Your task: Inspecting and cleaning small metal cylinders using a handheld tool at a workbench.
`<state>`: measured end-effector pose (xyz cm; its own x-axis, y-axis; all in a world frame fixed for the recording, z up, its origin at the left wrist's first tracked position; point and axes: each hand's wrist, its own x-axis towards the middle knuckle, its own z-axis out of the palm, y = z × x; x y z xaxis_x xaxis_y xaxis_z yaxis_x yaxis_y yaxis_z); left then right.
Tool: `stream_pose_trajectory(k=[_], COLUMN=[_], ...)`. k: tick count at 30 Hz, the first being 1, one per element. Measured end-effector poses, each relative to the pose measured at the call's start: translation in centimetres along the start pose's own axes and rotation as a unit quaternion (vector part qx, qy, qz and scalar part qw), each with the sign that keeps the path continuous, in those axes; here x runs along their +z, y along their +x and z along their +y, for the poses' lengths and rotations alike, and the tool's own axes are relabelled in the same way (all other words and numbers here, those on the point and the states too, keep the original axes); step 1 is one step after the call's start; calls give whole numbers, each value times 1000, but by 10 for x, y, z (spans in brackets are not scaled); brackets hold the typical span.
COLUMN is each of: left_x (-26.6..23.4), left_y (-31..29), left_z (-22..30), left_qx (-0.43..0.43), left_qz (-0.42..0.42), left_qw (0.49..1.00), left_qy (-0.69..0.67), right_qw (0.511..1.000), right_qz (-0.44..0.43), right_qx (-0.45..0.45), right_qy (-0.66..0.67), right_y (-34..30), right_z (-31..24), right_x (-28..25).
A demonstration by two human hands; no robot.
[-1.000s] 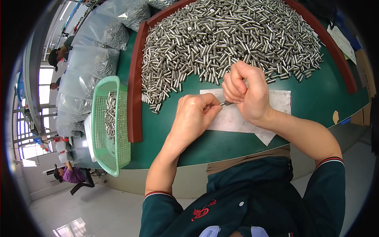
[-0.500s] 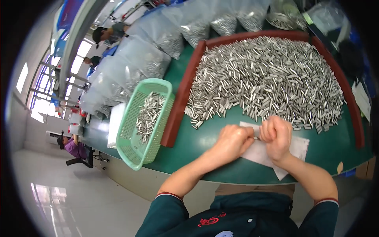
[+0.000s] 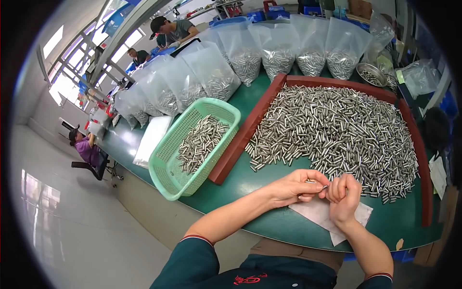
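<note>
My left hand is closed, with thumb and forefinger pinching a small shiny metal pin. Right beside it, my right hand has its fingers curled in. Its fingertips meet the left ones at the pin, and whatever lies inside them is hidden. Both hands hover over a white cloth on the green tabletop. Just beyond them spreads a large heap of similar metal pins, bounded by a dark red wooden frame.
A light green plastic basket partly filled with pins stands left of the frame. Clear bags of pins line the table's far side. White sheets lie beyond the basket; a metal bowl sits at the back right. Other people work farther off.
The view has tilted up, so everything sits lower in it. My left hand has turned and its fingers have straightened around the pin; both hands stay close together over the cloth.
</note>
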<state>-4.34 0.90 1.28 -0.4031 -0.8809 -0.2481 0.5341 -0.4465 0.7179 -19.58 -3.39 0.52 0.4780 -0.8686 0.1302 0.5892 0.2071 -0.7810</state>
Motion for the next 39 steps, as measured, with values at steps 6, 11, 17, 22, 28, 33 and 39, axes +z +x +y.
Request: stream_pose_trajectory(k=[6,11,17,22,28,33,39], left_x=[-1,-4,-6,-9,-5,-12,-17], left_y=[-1,-3,-3,-3,-1,0,-2], left_z=[4,4,3,1,-1,9,18], left_qx=[17,24,31,42,30,39,64], left_qz=[55,74,76,78,96,141,160], left_qw=[998,997,996,996,994,986,981], left_qy=[1,14,17,12,-35,-84,-89], right_qw=[999,999,998,998,998,997,998], right_qz=[22,25,36,38,46,47,38], right_qx=[19,24,27,32,30,36,44], right_qy=[38,39,51,42,37,44,36], right_y=[1,2,3,2,-3,5,11], right_z=[2,1,0,0,-1,-1,-2], right_x=[-2,0,3,1,-2,-2,-4])
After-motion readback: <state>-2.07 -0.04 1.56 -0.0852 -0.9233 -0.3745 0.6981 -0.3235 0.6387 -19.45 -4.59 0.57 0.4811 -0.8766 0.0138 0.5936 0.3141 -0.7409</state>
